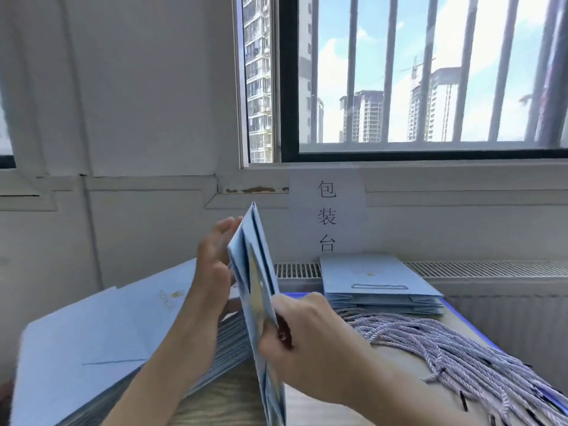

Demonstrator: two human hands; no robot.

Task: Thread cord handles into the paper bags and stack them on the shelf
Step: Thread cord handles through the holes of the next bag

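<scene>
Hanging on the wall (138, 103) under the window (430, 78) is a white paper sign (327, 210) with three black Chinese words going down it: 包装台. A light blue paper bag (258, 272), folded flat, is held up in the middle of the view. It stands on its thin edge, so mostly its edge shows. Its long side runs from low and near to high and far, and its top corner points up toward the sign. The left hand (215, 265) lies flat on the left side of the bag, with its fingers straight and close together. The right hand (295, 327) grips the near edge of the bag, lower down, with its fingers curled tight on the paper. On the left sits a big pile of bags (92, 333); the top one has a small gold mark, too blurry to read. On the far right is a small pile of bags (378, 281), and the top one shows a cord handle. A heap of pale twisted cords (445, 348) lies on the right, near that small pile. All of this rests on a wooden table (221, 398). Behind the table a long white heater (491, 269) runs along the white wall. The window has dark bars (388, 69), and past them are tall buildings (362, 115) and blue sky.
</scene>
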